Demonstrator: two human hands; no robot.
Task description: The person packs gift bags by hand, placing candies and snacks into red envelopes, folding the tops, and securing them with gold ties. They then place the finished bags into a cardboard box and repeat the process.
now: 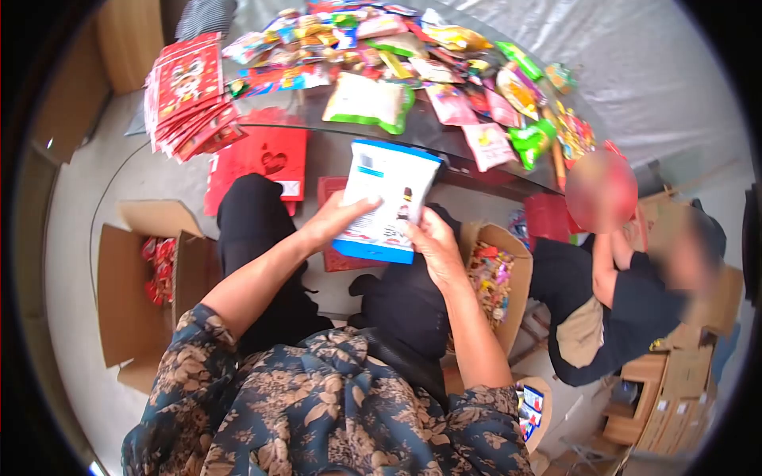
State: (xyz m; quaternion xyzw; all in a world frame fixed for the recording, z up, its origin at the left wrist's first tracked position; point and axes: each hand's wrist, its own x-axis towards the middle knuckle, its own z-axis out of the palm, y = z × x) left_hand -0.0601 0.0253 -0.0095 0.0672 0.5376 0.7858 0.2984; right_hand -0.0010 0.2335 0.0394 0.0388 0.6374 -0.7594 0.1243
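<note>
A white snack packet [385, 194] with blue ends and printed text is held above my lap. My left hand [340, 220] grips its left edge, the thumb lying across the front. On the lower right edge my right hand [435, 244] is closed, thumb on the print and fingers mostly hidden behind. Past the packet, at the near edge of the glass-topped table, lies a white and green snack bag [367, 101]. Below the packet, a red box [337, 190] is partly covered by it and my left arm.
Assorted snacks [381, 47] cover the table. Red printed bags [190, 87] are stacked at left, above a red box [278, 159]. Cardboard boxes of red packets [159, 270] and small sweets [490, 282] flank me. A co-worker [611, 309] sits at right holding something red.
</note>
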